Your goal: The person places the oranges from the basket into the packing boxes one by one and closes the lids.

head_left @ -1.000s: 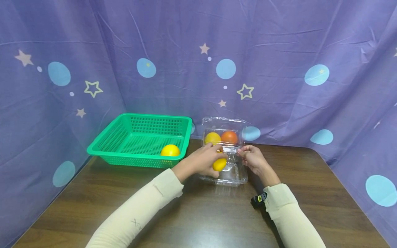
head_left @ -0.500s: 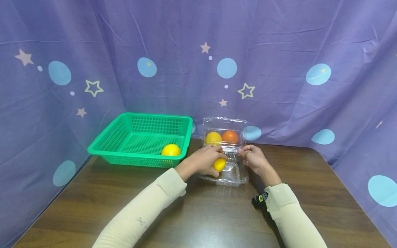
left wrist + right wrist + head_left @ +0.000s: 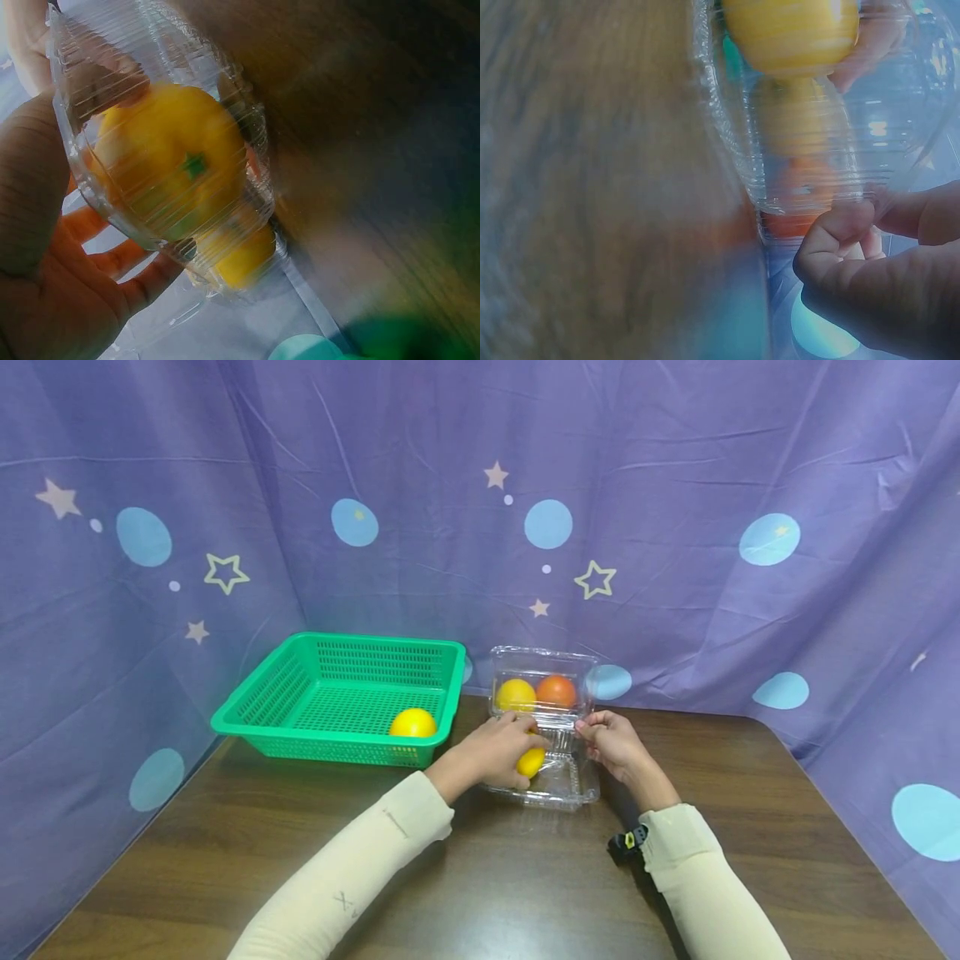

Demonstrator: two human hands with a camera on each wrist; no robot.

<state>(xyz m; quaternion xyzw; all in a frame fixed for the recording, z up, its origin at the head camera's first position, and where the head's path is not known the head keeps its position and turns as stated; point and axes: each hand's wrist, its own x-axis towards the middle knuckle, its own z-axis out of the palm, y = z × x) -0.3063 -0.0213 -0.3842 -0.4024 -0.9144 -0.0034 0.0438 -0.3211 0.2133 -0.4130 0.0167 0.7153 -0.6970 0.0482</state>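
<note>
My left hand (image 3: 501, 752) grips a round yellow orange (image 3: 531, 763) over the near half of a clear plastic clamshell box (image 3: 558, 789). In the left wrist view this orange (image 3: 176, 161) shows a green star-shaped stem mark through the ribbed plastic. The box stands open on the table. Its far half holds a yellow fruit (image 3: 516, 695) and an orange-red fruit (image 3: 557, 692), side by side. At the right side of the box, near the fold, my right hand (image 3: 611, 745) pinches the plastic edge between thumb and fingers (image 3: 832, 240).
A green slotted basket (image 3: 337, 740) stands left of the box, with one yellow fruit (image 3: 412, 724) in its near right corner. The brown wooden table (image 3: 510, 885) extends toward me. A purple patterned curtain (image 3: 420, 460) hangs behind and at both sides.
My left hand has sunk slightly with the yellow orange, deeper into the near half of the box. My right hand keeps its pinch on the edge.
</note>
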